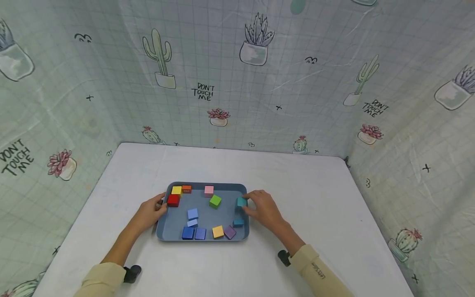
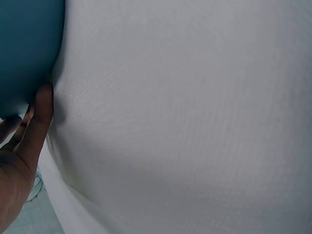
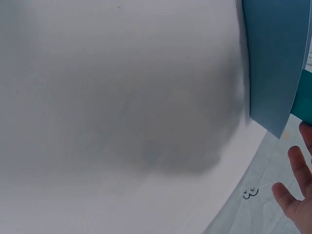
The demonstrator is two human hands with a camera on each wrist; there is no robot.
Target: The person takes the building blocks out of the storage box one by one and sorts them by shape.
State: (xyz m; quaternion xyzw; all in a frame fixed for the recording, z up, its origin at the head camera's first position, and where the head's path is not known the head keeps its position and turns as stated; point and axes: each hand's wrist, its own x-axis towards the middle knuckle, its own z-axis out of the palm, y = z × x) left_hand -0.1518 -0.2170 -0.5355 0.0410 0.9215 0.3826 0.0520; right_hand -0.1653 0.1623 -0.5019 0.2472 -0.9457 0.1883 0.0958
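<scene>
A blue-grey tray [image 1: 174,225] full of coloured blocks lies on the table. My left hand [image 1: 151,211] grips its left rim, near a red block [image 1: 173,200]; in the left wrist view the fingers [image 2: 41,114] meet the tray's side [image 2: 29,48]. At the opposite end, my right hand [image 1: 264,208] pinches a teal block [image 1: 241,202] between thumb and fingers, just inside the right wall. Part of that teal block [image 3: 303,100] shows above the tray wall [image 3: 273,63] in the right wrist view. A darker teal block [image 1: 238,223] sits just below it.
Elsewhere in the tray are yellow [image 1: 176,190], orange [image 1: 186,189], pink [image 1: 209,191], green [image 1: 215,201], purple [image 1: 229,232] and several blue blocks [image 1: 188,233]. A white table [image 1: 297,185] surrounds the tray, with patterned curtain [image 1: 230,82] behind and at both sides.
</scene>
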